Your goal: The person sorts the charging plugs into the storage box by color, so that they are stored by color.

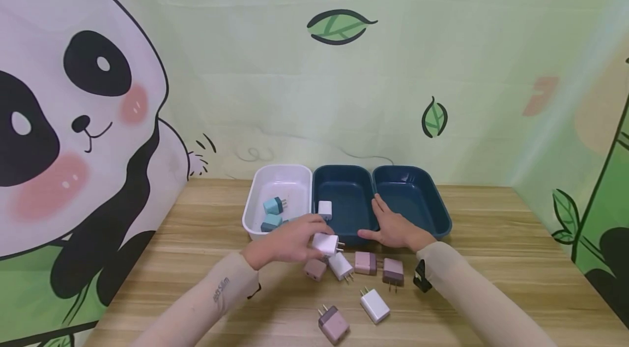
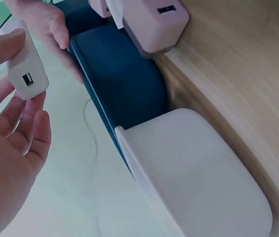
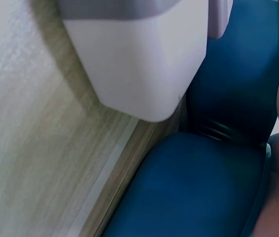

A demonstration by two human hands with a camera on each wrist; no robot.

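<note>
My left hand (image 1: 290,240) pinches a white charger (image 1: 325,244) between thumb and fingers, just over the near edge of the middle dark blue tray (image 1: 344,189). Its USB port faces the camera in the left wrist view, where the same white charger (image 2: 28,74) shows clear of the tray. Another white charger (image 1: 325,209) is inside the middle tray at its left side. My right hand (image 1: 393,228), fingers extended and thumb spread, rests at the adjoining rims of the middle tray and the right dark blue tray (image 1: 408,189).
At left, a white tray (image 1: 253,189) holds teal chargers (image 1: 274,205). In front of the trays lie white chargers (image 1: 375,306) and several pink ones, including a pink charger (image 1: 334,325) nearest me. A printed cloth (image 1: 275,90) hangs behind the wooden table (image 1: 196,259).
</note>
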